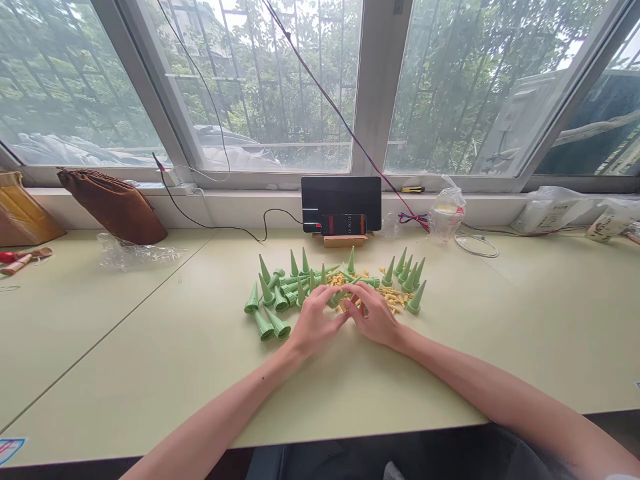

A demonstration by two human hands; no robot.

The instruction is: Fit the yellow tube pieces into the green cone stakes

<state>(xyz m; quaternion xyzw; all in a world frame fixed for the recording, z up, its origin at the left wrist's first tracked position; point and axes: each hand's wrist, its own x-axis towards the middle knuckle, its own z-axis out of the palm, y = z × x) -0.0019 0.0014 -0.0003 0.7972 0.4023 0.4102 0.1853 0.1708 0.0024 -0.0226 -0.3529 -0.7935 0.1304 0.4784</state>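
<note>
Near the middle of the table, my left hand (319, 321) is closed round a green plastic spike (338, 296), whose wide collar is by the fingers. My right hand (374, 316) meets it from the other side, its fingers bent against the tapered end; what lies between that thumb and fingers is partly hidden. Small yellow plastic pegs (394, 300) lie scattered behind and to the right of the hands. Several green spikes (265, 325) lie or stand at the left. More upright green spikes (417, 298) stand at the right.
A black tablet (341, 193) stands at the window, with a phone (343, 224) propped on a small cardboard stand (345, 241). A brown pouch (113, 207) and clear plastic wrap (135, 253) lie left. A plastic bag with a cup (447, 212) and a coiled white cable (476, 246) are right.
</note>
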